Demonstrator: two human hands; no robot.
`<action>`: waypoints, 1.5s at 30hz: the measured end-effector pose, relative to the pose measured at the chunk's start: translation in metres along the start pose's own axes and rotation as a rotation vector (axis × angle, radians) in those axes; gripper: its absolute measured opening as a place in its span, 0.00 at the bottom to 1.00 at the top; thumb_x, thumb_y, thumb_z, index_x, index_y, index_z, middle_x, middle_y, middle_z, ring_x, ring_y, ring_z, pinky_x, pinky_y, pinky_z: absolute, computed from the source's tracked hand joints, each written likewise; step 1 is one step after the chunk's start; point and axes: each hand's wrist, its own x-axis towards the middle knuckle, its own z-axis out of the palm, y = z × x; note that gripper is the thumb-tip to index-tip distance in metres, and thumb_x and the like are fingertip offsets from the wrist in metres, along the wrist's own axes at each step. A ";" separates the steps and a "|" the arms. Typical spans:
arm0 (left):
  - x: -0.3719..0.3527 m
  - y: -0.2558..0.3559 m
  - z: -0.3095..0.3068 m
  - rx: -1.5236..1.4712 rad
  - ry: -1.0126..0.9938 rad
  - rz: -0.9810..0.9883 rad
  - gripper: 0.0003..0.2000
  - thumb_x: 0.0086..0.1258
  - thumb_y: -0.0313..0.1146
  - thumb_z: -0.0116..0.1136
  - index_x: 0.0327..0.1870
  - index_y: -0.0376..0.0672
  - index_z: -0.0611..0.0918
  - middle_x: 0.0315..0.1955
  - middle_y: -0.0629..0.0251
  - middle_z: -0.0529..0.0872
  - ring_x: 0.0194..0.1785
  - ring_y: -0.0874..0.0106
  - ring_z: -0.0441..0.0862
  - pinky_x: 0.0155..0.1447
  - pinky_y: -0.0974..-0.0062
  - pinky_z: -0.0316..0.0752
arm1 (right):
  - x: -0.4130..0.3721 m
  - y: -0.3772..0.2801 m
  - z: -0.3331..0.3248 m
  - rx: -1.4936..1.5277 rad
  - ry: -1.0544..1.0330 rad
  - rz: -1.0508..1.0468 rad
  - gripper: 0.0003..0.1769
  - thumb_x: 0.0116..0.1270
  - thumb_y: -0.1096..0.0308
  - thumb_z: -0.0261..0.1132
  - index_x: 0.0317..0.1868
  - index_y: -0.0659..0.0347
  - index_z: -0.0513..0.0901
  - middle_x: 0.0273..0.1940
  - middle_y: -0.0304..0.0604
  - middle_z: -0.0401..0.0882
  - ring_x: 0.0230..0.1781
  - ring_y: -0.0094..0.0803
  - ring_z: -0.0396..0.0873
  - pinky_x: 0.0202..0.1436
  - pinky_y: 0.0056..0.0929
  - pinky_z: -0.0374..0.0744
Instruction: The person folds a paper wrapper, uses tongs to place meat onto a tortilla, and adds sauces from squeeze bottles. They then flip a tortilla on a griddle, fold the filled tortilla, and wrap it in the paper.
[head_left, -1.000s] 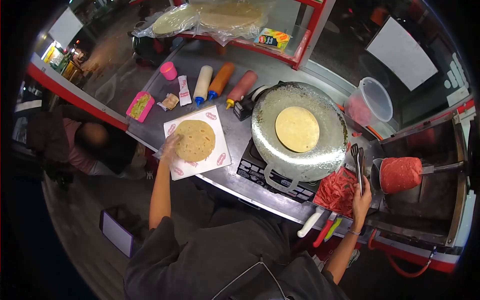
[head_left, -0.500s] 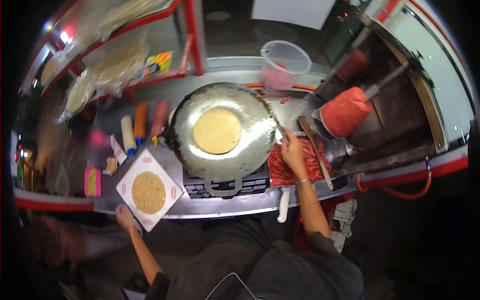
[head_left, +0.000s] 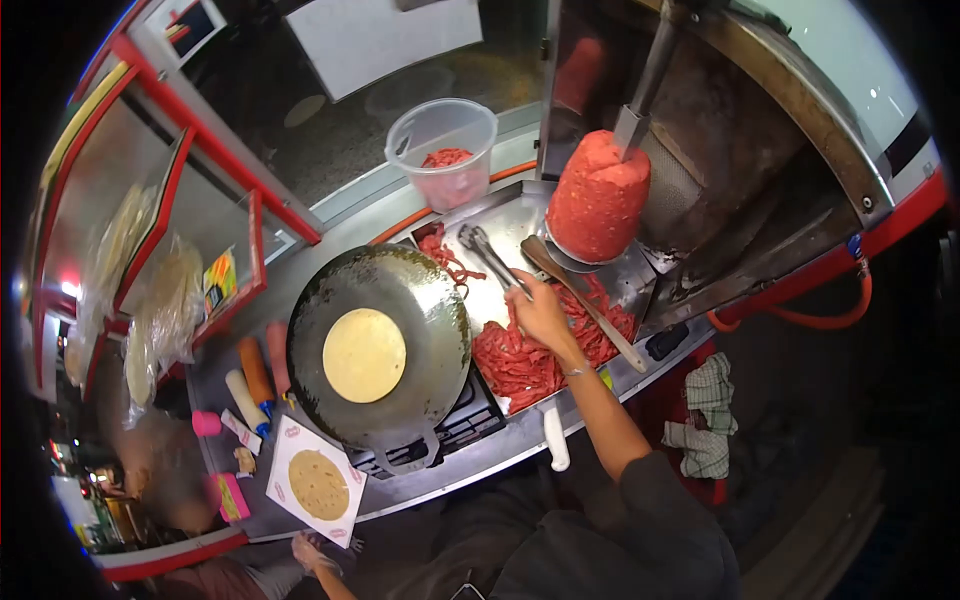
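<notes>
A person's right hand grips a pair of metal tongs above a metal tray piled with shredded red meat at a food stall. The left hand is near the front edge of the steel surface, just beside a logo-printed sheet of paper bearing a browned flatbread; whether its fingers hold anything cannot be told. A second, paler flatbread lies in a wide round pan, between the paper and the tray. A long wooden utensil rests across the meat, and a white-handled knife sits at the tray's front. Behind the tray, a cone of red meat stands on a spit, near a clear bucket.
</notes>
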 end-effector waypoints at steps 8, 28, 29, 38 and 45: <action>-0.052 -0.024 -0.036 0.128 -0.225 -0.339 0.19 0.79 0.55 0.50 0.34 0.50 0.81 0.21 0.72 0.78 0.20 0.73 0.74 0.23 0.73 0.69 | 0.027 0.001 0.006 0.578 -0.371 0.359 0.15 0.80 0.64 0.58 0.41 0.68 0.85 0.17 0.30 0.67 0.12 0.16 0.60 0.16 0.23 0.57; -0.054 -0.054 -0.068 0.780 -0.124 0.111 0.14 0.75 0.39 0.51 0.28 0.42 0.78 0.19 0.66 0.79 0.20 0.71 0.77 0.23 0.70 0.74 | 0.016 -0.018 0.001 0.606 0.034 0.303 0.15 0.80 0.69 0.58 0.59 0.67 0.83 0.34 0.36 0.85 0.16 0.12 0.63 0.17 0.16 0.60; -0.030 -0.055 -0.071 0.607 -0.026 0.103 0.13 0.75 0.37 0.51 0.29 0.41 0.78 0.19 0.66 0.78 0.20 0.72 0.76 0.24 0.71 0.73 | 0.012 -0.021 -0.006 0.654 0.014 0.276 0.15 0.79 0.70 0.59 0.59 0.69 0.83 0.34 0.37 0.86 0.17 0.13 0.65 0.17 0.17 0.61; 0.055 0.079 -0.008 -0.112 -0.318 0.405 0.11 0.83 0.37 0.56 0.54 0.41 0.82 0.44 0.69 0.83 0.48 0.76 0.81 0.55 0.77 0.78 | -0.062 -0.160 -0.028 0.595 -0.122 0.022 0.17 0.80 0.71 0.58 0.63 0.71 0.80 0.38 0.34 0.83 0.17 0.07 0.59 0.18 0.12 0.57; 0.025 0.167 0.061 0.317 -0.651 0.960 0.43 0.60 0.40 0.76 0.75 0.35 0.69 0.71 0.47 0.74 0.76 0.52 0.70 0.79 0.60 0.63 | -0.169 -0.270 0.075 0.501 -0.408 0.093 0.19 0.81 0.71 0.57 0.66 0.72 0.78 0.39 0.35 0.82 0.17 0.07 0.58 0.17 0.12 0.57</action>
